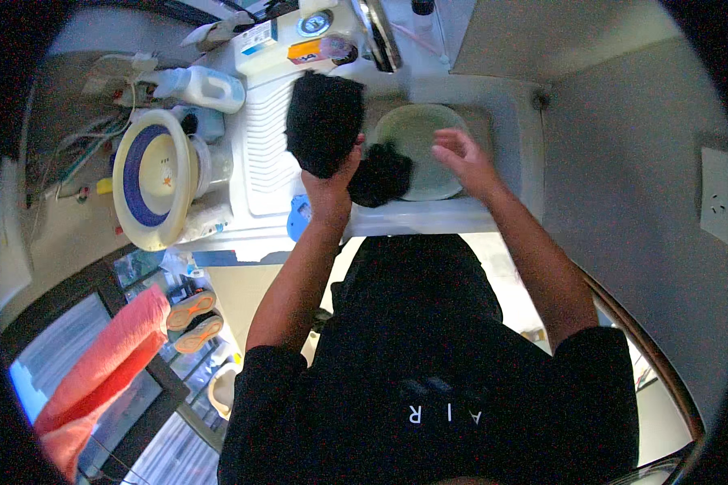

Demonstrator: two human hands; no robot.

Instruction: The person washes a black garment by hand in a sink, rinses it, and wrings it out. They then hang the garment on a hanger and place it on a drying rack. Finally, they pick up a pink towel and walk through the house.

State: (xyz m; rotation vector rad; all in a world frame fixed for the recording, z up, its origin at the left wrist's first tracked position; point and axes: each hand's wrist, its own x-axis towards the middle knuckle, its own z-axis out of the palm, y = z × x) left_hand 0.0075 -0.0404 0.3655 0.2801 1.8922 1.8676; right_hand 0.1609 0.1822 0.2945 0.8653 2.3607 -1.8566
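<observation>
My left hand (333, 185) grips a dark, fuzzy cloth item (324, 121), which covers most of its fingers and stands up over the ribbed side of a white sink. Another dark, fluffy bunch (381, 174) hangs to the right of that hand, over the rim of a pale green round basin (421, 145); whether the two dark parts are one piece, I cannot tell. The basin sits inside the sink, under a chrome faucet (377, 36). Above the basin's right side is my right hand (461, 154), fingers slightly curled and apart, with nothing in them.
At the left a cream and blue collapsible basin (156, 180) is propped on its side. Behind it lies a white handled jug (203, 90). An orange box (309, 51) is on the back ledge, and a blue object (298, 218) rests near the front edge. A wall (631, 151) stands at the right.
</observation>
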